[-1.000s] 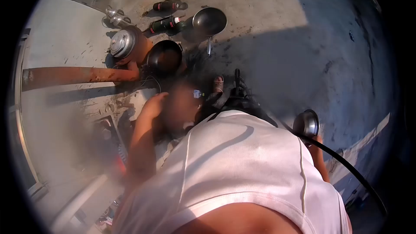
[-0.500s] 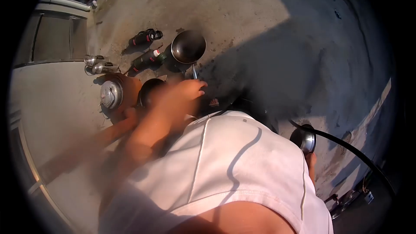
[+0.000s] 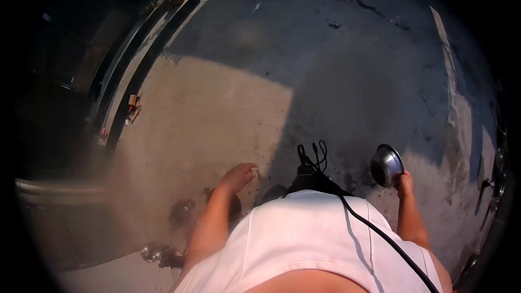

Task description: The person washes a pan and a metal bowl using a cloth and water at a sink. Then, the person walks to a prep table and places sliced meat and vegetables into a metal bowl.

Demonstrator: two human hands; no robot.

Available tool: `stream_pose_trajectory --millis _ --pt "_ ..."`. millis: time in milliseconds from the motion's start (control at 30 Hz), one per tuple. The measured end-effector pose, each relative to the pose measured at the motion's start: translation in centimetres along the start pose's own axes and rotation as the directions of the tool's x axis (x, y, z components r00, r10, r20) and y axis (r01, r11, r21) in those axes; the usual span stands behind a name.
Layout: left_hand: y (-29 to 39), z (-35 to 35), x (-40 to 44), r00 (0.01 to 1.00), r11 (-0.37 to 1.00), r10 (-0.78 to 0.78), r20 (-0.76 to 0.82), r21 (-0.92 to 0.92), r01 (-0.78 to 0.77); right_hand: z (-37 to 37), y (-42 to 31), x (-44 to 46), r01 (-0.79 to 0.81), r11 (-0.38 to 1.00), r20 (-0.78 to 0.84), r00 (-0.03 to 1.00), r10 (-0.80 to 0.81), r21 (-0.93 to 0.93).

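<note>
My right hand (image 3: 405, 183) grips the rim of a shiny metal bowl (image 3: 386, 165), held out to the right with its inside tilted up. My left hand (image 3: 239, 177) hangs over the sunlit concrete, its fingers loosely bent and apart, with nothing in them. Behind the left forearm shows part of a dark round pan (image 3: 235, 207), mostly hidden by the arm. Beside that forearm a blurred dark object (image 3: 182, 211) stands on the ground.
Shiny metal vessels (image 3: 154, 252) stand by the wall at lower left. A black cable (image 3: 374, 228) runs over my white shirt, and cable loops (image 3: 313, 154) stick out ahead of my waist. Small items (image 3: 133, 106) lie along a ledge at left. Concrete ground (image 3: 217, 108) stretches ahead, partly shaded.
My view has swung left and up, so the pans and flasks drop low or out of sight. My left arm no longer reaches over the pans. The bowl stays in my right hand, now more visible.
</note>
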State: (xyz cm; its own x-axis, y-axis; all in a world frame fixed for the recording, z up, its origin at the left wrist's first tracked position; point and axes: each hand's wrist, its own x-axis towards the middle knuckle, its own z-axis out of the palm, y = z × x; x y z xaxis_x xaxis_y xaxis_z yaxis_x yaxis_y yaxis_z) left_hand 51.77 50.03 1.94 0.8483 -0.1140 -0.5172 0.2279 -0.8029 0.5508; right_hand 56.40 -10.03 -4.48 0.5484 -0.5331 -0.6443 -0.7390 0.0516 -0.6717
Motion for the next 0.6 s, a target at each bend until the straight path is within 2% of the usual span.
stream_pose_trajectory --millis 33,100,167,200,233,267,333,367,400,433,467,500,533,567,600 --pt "0.1 -2.0 2.5 0.998 0.999 -0.043 -0.053 0.000 0.043 1.7 -2.9 2.1 0.017 0.999 -0.018 1.000 -0.016 0.046" --pt "0.1 -5.3 5.6 0.996 0.997 -0.018 -0.085 0.067 0.024 4.0 -6.5 5.2 0.208 0.964 0.160 0.959 -0.234 0.166" --pt "-0.7 -8.3 9.5 0.993 0.992 -0.013 -0.116 0.120 0.027 7.5 -11.9 5.8 0.241 0.939 0.113 0.955 -0.275 0.246" --pt "-1.4 -9.4 11.5 0.995 0.995 -0.051 -0.081 0.079 0.058 9.1 -14.5 6.0 0.269 0.915 0.080 0.949 -0.305 0.302" --pt "-2.1 -10.3 13.6 0.995 0.995 -0.092 -0.041 0.038 0.094 10.2 -16.4 6.4 0.275 0.909 0.070 0.948 -0.311 0.314" --pt "-2.3 -11.3 15.9 0.996 0.996 -0.077 -0.046 0.046 0.079 11.3 -17.8 6.6 0.278 0.849 0.012 0.949 -0.316 0.448" --pt "-2.7 -13.4 19.7 0.980 0.981 -0.179 0.090 0.097 0.171 12.7 -18.9 8.8 0.271 0.707 -0.111 0.958 -0.266 0.653" --pt "-3.9 -14.6 21.4 0.981 0.981 -0.169 0.095 0.111 0.158 12.4 -17.9 10.4 0.235 0.712 -0.115 0.970 -0.213 0.662" --pt "-5.3 -15.3 24.8 0.979 0.969 -0.148 0.138 0.219 0.116 12.4 -17.6 12.2 0.222 0.700 -0.130 0.975 -0.182 0.679" --pt "-5.4 -16.3 28.6 0.973 0.946 -0.139 0.186 0.315 0.075 12.8 -18.8 13.3 0.042 0.777 -0.134 0.990 0.054 0.628" --pt "-2.4 -19.3 30.8 0.952 0.952 -0.168 0.256 0.293 0.089 12.2 -19.1 13.6 -0.178 0.811 -0.150 0.939 0.309 0.557" --pt "-0.7 -21.5 33.0 0.947 0.952 -0.166 0.273 0.295 0.082 11.3 -18.7 14.5 -0.316 0.876 -0.151 0.908 0.390 0.365" --pt "0.9 -24.0 36.4 0.959 0.971 -0.128 0.254 0.229 0.069 10.6 -18.2 16.5 -0.435 0.883 -0.161 0.872 0.461 0.173" --pt "2.8 -26.7 39.8 0.968 0.985 -0.096 0.233 0.162 0.059 9.6 -17.2 18.8 -0.438 0.879 -0.163 0.868 0.468 0.190" --pt "4.5 -29.3 42.8 0.985 0.974 -0.037 0.169 0.228 -0.003 8.7 -15.2 21.0 -0.332 0.864 -0.247 0.936 0.251 -0.378"
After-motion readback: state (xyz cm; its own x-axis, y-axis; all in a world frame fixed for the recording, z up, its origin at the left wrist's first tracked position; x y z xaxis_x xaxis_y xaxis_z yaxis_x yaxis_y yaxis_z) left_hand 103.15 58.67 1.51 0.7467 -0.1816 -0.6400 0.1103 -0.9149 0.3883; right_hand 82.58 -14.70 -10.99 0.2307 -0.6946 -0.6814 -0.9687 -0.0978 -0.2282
